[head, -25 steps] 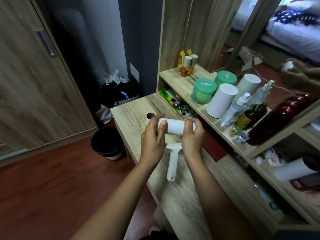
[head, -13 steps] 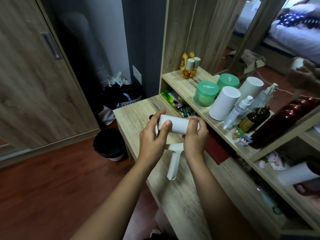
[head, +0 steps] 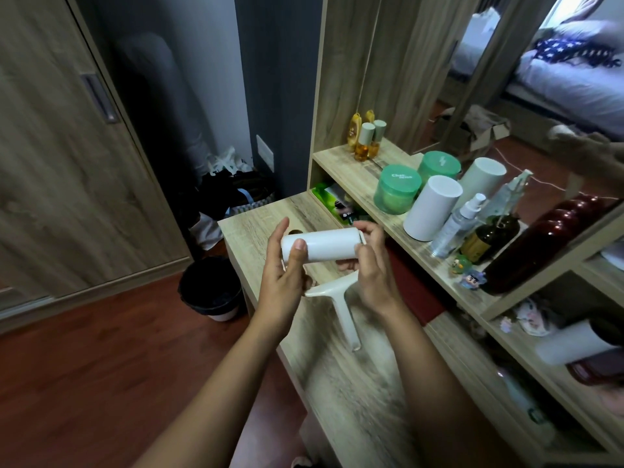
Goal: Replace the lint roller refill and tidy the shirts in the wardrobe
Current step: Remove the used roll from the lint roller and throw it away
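Hands meet over the pale wood-grain worktop (head: 337,383), holding a white cylindrical lint roller roll (head: 324,244) level and crosswise above it. The left hand (head: 283,285) wraps the roll's left end, thumb pressed on its front, and the right hand (head: 371,275) curls its fingers round the right end, so each grip is closed on the roll. The white plastic roller handle (head: 344,312) hangs beneath, between the wrists. On the wooden shelf (head: 364,177) to the right stand green lidded jars (head: 398,194) and a tall white cylinder (head: 430,207). A black waste bin (head: 211,292) sits on the red-brown floor (head: 84,383) beside the worktop.
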Available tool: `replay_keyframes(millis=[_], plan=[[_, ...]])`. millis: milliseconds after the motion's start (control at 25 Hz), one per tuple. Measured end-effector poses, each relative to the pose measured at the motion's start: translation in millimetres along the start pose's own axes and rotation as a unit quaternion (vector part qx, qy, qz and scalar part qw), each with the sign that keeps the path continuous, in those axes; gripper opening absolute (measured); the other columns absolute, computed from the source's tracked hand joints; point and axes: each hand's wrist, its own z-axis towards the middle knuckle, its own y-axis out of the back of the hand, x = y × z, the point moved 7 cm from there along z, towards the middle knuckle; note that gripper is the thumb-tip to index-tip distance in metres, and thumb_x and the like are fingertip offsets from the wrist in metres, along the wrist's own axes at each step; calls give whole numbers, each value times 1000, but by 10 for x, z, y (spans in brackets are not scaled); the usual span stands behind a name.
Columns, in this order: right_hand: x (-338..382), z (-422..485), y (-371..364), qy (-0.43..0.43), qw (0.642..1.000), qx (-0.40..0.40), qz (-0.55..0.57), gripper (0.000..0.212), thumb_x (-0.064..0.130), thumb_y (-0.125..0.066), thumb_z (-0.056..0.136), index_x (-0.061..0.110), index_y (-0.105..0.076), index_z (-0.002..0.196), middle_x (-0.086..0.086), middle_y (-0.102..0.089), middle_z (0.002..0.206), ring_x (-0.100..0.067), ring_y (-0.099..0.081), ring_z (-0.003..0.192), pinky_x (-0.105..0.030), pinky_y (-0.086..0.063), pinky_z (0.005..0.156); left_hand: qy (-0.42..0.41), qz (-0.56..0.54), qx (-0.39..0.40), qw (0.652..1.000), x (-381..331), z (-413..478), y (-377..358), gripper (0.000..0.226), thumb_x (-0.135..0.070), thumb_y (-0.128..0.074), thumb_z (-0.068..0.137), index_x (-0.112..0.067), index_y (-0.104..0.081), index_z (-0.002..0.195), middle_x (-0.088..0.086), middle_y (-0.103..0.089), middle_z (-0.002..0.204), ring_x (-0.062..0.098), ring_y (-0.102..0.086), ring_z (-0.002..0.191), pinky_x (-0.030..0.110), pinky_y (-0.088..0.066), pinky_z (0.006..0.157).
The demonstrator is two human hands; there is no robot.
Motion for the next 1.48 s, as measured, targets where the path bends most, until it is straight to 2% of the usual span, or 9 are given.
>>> replay_keyframes(millis=[160,320,520,800,1000,1080,1160,1280,1480], plan=[[25,-52,-45,40,998,40,-32,41,26,-33,97,18,-38,137,2,-48,121,3,-57,84,-16,-50,71,70,-95,7,993,110,18,10,16,-31,-39,98,-27,-52,108,5,-48,102,9,-47,54,22,-45,53],[36,-39,56,30,997,23,-66,38,21,-33,100,21,-41,137,-4,-54,104,6,-54,67,-10,-46,63,142,-114,56,982,166,41,-36,16,-22,-40,98,-23,-54,104,10,-48,108,14,-52,62,24,-51,64],[83,-35,128,30,997,-8,-75,35,18,-35,100,19,-50,132,-5,-54,92,8,-56,61,-5,-42,57,100,-99,67,988,139,18,-84,16,-30,-53,90,-18,-53,101,7,-51,99,11,-54,59,28,-52,66],[-5,-78,163,5,993,-40,-107,35,19,-35,100,18,-51,131,-3,-58,102,13,-56,66,-1,-41,57,109,-73,60,990,229,3,-97,13,-26,-52,93,-17,-53,101,6,-50,96,10,-56,59,34,-54,77],[-56,-62,178,-7,996,-29,-86,35,16,-35,99,11,-54,128,15,-47,76,6,-47,65,-3,-40,55,133,-84,63,986,291,10,-95,16,-24,-50,94,-13,-51,106,7,-50,92,8,-54,55,29,-56,73],[-75,-51,189,-7,995,-28,-92,35,17,-36,99,12,-55,128,17,-46,74,7,-51,60,-3,-40,55,148,-95,60,983,338,15,-104,17,-25,-51,94,-13,-52,106,8,-50,91,9,-54,56,28,-57,72],[-79,-51,196,-3,993,-29,-111,35,18,-36,99,16,-54,129,10,-53,76,12,-55,59,-2,-39,55,163,-114,53,979,396,20,-117,13,-25,-51,94,-14,-53,103,8,-50,94,11,-53,57,27,-57,69],[-101,-71,219,-8,992,-26,-120,36,22,-35,99,20,-50,132,-3,-60,95,18,-56,61,-1,-42,57,179,-133,49,974,445,29,-138,9,-25,-51,94,-17,-54,98,8,-49,96,11,-52,57,27,-56,69],[-212,-99,292,-4,993,-62,-100,40,19,-35,99,19,-39,139,1,-50,106,15,-55,64,-1,-41,55,164,-114,24,980,463,104,-113,6,-24,-50,95,-20,-54,95,7,-49,94,9,-53,53,30,-56,74]])
